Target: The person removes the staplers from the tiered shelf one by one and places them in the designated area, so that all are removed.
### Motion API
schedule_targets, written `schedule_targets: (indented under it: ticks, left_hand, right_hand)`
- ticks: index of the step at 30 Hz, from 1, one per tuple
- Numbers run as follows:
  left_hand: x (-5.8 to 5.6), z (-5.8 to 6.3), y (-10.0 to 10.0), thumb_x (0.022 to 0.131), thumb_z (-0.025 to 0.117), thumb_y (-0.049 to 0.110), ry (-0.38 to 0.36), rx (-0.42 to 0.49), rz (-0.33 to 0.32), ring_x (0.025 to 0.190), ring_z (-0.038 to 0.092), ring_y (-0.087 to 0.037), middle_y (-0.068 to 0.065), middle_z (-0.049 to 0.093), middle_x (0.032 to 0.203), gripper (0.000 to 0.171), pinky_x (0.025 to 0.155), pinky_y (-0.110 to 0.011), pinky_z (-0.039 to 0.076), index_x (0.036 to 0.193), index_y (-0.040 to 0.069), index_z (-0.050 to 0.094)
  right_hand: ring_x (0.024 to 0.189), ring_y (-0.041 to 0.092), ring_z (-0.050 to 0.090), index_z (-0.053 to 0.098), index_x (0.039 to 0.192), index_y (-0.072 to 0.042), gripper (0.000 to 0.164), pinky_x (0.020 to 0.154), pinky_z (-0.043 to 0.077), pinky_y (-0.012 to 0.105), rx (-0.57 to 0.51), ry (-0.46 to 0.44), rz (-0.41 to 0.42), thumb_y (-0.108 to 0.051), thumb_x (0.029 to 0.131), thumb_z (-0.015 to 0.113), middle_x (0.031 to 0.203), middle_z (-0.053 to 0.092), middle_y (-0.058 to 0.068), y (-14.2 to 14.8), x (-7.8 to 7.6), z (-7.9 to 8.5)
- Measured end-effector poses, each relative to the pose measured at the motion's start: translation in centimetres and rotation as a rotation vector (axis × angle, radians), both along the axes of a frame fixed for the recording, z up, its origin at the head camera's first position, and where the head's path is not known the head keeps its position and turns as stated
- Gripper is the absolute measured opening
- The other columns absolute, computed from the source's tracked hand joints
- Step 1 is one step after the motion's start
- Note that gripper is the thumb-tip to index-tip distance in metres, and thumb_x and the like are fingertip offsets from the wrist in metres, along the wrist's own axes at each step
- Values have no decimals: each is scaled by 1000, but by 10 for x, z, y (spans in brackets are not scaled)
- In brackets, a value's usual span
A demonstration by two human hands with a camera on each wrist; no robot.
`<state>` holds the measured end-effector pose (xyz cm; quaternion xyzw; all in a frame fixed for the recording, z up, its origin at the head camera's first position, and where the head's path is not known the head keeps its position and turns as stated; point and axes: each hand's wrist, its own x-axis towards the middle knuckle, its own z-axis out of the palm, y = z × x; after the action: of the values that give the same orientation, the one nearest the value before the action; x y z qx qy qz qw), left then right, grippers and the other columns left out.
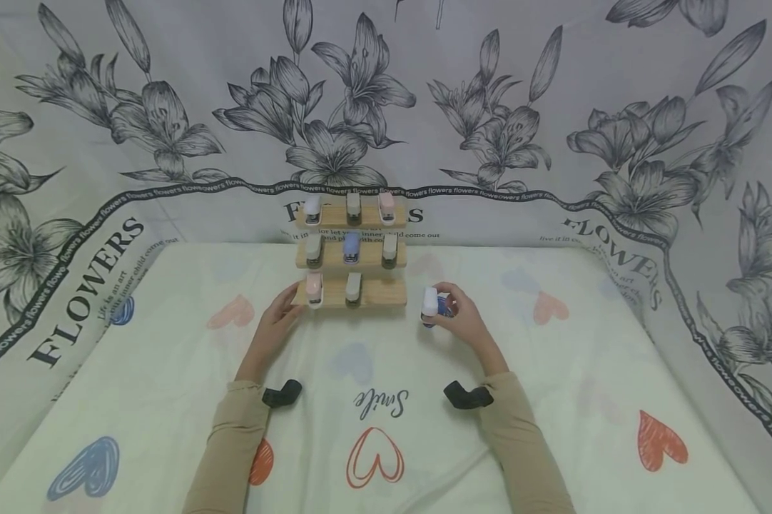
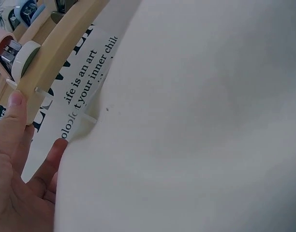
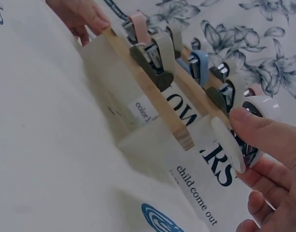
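A three-tier wooden rack (image 1: pixel 386 293) carries several small staplers. My left hand (image 1: pixel 277 321) holds the left end of its lowest shelf; the left wrist view shows the thumb against the shelf end (image 2: pixel 56 53). To the right of the rack, my right hand (image 1: pixel 459 314) grips a white stapler (image 1: pixel 429 300) between thumb and fingers, apart from the shelves. The right wrist view shows this white stapler (image 3: pixel 228 145) tilted, its metal inside partly covered by the thumb. On the lowest shelf are a pink stapler (image 1: pixel 313 288) at the left and a grey-green stapler (image 1: pixel 353 288) in the middle.
A blue stapler (image 1: pixel 351 247) sits mid-rack between two grey-green ones; white, grey-green and pink staplers line the top shelf (image 1: pixel 399 214). Under the rack lies a pale cloth (image 1: pixel 373 364) printed with hearts. Behind hangs a flower-patterned curtain (image 1: pixel 424 157).
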<state>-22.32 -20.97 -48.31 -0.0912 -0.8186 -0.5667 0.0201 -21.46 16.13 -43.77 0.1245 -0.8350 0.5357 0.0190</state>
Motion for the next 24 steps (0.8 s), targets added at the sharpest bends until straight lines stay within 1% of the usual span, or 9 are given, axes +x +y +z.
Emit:
schedule_targets:
  ticks: [6, 10, 14, 17, 18, 19, 21, 23, 24]
  left_hand:
    - [0, 3, 3, 93, 47, 34, -13, -38, 19, 115, 41, -33, -9, 25, 144, 57, 96, -48, 28, 142, 14, 26]
    - [1, 4, 5, 92, 48, 35, -8, -35, 31, 114, 42, -32, -9, 26, 143, 57, 96, -47, 30, 141, 14, 27]
    - [3, 2, 5, 92, 48, 35, 3, -19, 35, 112, 43, -32, -9, 27, 143, 57, 95, -47, 30, 141, 14, 28]
    - [3, -1, 4, 92, 48, 34, 47, -38, 45, 107, 47, -29, -10, 30, 141, 55, 91, -46, 34, 140, 14, 30]
    - [2, -2, 4, 92, 49, 35, 68, -55, 53, 102, 49, -27, -11, 36, 138, 55, 87, -43, 37, 140, 14, 32]
    - [5, 3, 6, 93, 49, 32, 84, -70, 62, 97, 49, -27, -14, 40, 134, 53, 83, -42, 39, 139, 12, 33]
    - [4, 3, 5, 92, 50, 30, 123, -104, 74, 87, 49, -24, -15, 50, 122, 51, 73, -35, 41, 138, 12, 36]
    - [3, 3, 4, 92, 51, 27, 150, -122, 77, 81, 46, -21, -14, 54, 110, 48, 65, -31, 38, 136, 11, 38]
    - [2, 4, 4, 92, 52, 24, 163, -131, 73, 79, 45, -21, -14, 54, 105, 48, 62, -30, 37, 135, 10, 39]
  right_hand:
    - [81, 38, 39, 46, 118, 3, 53, 62, 30, 30, 10, 7, -25, -1, 72, 72, 100, 48, 17, 5, 16, 25]
    - [86, 42, 37, 47, 119, 2, 52, 62, 29, 30, 19, 3, -46, -1, 74, 71, 108, 49, 16, 10, 19, 30]
    - [86, 42, 37, 46, 121, 3, 52, 63, 29, 30, 22, 0, -44, 0, 75, 70, 113, 49, 18, 16, 18, 27]
    - [85, 40, 38, 46, 122, 3, 53, 64, 30, 31, 12, -6, -36, -2, 75, 70, 115, 49, 19, 21, 13, 18]
    - [84, 37, 38, 47, 122, 1, 53, 63, 30, 31, 10, -11, -36, -4, 75, 71, 115, 49, 17, 24, 9, 12]
    - [84, 38, 38, 47, 122, 1, 53, 64, 30, 32, 2, -20, -35, -4, 75, 71, 116, 49, 18, 25, 8, 11]
    - [83, 37, 38, 48, 122, 1, 53, 64, 30, 32, -10, -25, -34, -4, 75, 71, 117, 50, 18, 27, 6, 7]
    - [82, 36, 38, 48, 122, 2, 53, 63, 30, 31, -13, -20, -30, -4, 75, 71, 117, 49, 18, 30, 6, 5]
    - [82, 37, 37, 47, 122, 4, 53, 64, 30, 31, -17, -27, -30, -2, 75, 70, 117, 49, 19, 29, 8, 8]
